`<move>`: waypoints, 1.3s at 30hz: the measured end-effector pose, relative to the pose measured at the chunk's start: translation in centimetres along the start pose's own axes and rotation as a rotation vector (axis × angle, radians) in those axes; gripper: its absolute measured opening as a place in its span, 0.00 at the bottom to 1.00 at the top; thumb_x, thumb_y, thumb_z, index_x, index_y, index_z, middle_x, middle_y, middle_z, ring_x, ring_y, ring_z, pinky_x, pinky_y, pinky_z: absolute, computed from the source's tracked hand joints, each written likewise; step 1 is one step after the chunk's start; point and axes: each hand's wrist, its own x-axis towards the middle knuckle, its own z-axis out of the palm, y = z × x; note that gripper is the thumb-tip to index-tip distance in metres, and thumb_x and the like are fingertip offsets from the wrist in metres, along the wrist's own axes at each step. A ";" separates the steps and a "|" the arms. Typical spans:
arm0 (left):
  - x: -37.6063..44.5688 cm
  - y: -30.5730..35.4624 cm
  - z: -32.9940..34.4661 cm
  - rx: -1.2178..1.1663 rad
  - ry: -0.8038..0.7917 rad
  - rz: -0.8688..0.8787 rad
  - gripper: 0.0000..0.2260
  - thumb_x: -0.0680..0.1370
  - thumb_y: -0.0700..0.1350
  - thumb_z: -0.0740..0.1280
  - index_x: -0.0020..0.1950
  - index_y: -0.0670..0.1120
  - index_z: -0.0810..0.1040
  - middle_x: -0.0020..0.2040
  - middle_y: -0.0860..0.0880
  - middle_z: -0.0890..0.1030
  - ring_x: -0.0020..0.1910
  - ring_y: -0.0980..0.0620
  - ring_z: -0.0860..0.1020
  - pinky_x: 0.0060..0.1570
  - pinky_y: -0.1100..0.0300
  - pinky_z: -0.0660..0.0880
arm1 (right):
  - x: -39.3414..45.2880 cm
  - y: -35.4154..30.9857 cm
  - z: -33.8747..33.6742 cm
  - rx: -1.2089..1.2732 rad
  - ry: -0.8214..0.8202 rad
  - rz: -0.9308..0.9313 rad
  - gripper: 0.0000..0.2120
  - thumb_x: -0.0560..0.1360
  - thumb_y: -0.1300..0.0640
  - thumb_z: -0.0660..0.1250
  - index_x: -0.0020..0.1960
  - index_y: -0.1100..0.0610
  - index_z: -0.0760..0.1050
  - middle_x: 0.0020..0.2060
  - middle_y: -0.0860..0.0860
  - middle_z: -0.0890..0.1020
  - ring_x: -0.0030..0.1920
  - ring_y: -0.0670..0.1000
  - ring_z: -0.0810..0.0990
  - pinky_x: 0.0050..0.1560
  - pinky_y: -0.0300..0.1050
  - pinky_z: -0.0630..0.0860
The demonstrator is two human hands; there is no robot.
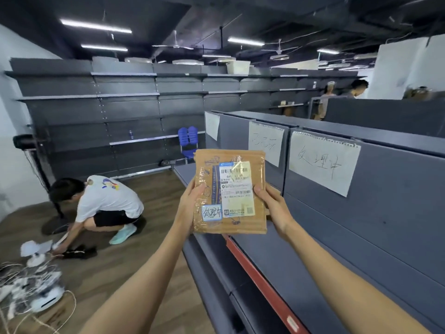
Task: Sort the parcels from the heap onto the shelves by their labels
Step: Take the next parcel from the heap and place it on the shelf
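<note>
Parcel (230, 191): one, flat brown, held upright before shelf (277, 259). Left hand (189, 206), right hand (273, 206): fingers grasping parcel edges, fingertips hidden behind. Paper signs (322, 162): three, handwriting barely legible. Shipping label print blurred.

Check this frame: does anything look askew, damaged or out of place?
The parcel, held upright between left hand and right hand, looks intact, only its tape wrinkled. The oddity is on the floor: a tangle of cables and white devices at lower left.
</note>
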 end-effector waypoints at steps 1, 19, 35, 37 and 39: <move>1.9 -0.6 -0.3 0.000 -0.010 -0.019 0.21 0.76 0.46 0.66 0.69 0.44 0.74 0.62 0.40 0.82 0.58 0.40 0.82 0.56 0.46 0.79 | 1.6 0.5 -0.1 0.012 0.020 0.017 0.41 0.62 0.26 0.72 0.71 0.42 0.73 0.60 0.43 0.84 0.62 0.48 0.81 0.70 0.59 0.72; 28.5 -11.9 4.7 -0.022 -0.502 -0.257 0.26 0.72 0.50 0.73 0.70 0.53 0.75 0.64 0.46 0.82 0.64 0.43 0.79 0.68 0.40 0.71 | 14.0 8.1 -4.6 0.062 0.668 0.180 0.22 0.78 0.44 0.67 0.69 0.50 0.75 0.54 0.49 0.87 0.56 0.50 0.85 0.54 0.51 0.82; 29.7 -18.2 12.1 0.026 -0.784 -0.417 0.13 0.83 0.46 0.62 0.65 0.60 0.76 0.56 0.48 0.86 0.54 0.48 0.84 0.57 0.49 0.79 | 9.7 10.9 -6.0 0.018 1.008 0.364 0.22 0.77 0.39 0.67 0.66 0.50 0.78 0.50 0.45 0.87 0.52 0.48 0.86 0.56 0.49 0.79; 29.9 -19.2 12.2 0.187 -0.753 -0.373 0.14 0.83 0.50 0.63 0.68 0.61 0.73 0.54 0.51 0.86 0.54 0.51 0.84 0.56 0.55 0.79 | 10.1 11.5 -6.5 -0.014 1.011 0.456 0.30 0.72 0.30 0.66 0.67 0.47 0.77 0.50 0.44 0.87 0.52 0.48 0.86 0.58 0.51 0.79; 30.3 -20.4 12.1 0.371 -0.772 -0.302 0.18 0.83 0.53 0.62 0.73 0.58 0.71 0.56 0.52 0.84 0.56 0.53 0.82 0.55 0.60 0.76 | 10.6 12.9 -7.0 0.015 1.027 0.558 0.37 0.65 0.24 0.66 0.67 0.44 0.77 0.50 0.45 0.87 0.52 0.50 0.86 0.58 0.54 0.80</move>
